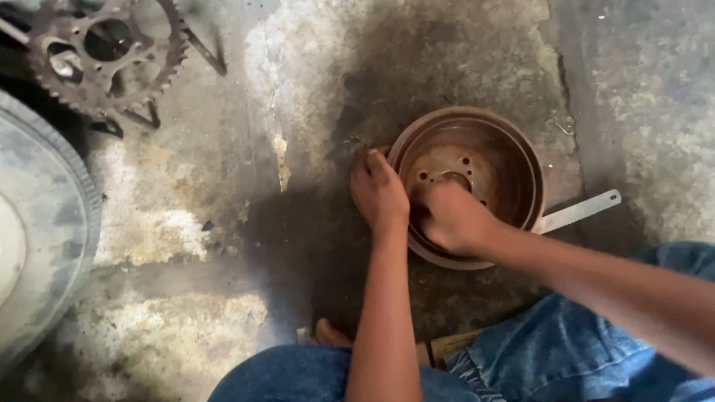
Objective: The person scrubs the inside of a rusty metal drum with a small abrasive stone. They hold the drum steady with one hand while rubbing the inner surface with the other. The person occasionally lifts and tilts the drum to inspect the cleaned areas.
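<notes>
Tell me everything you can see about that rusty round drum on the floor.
The drum is a rust-brown metal bowl shape, lying open side up on the stained concrete floor. Its flat bottom has a centre hole ringed by small bolt holes. The left hand rests on its left rim; the right hand reaches inside. A flat pale metal strip sticks out from under its right side.

We see stained, cracked concrete floor point(223, 246), dark oily patch around rusty brake drum point(514, 160). Drum sits open side up on floor. Flat metal strip point(581, 211) pokes out just right of drum. Tyre point(45, 223) far left of drum; rusty sprocket point(104, 56) upper left.
</notes>
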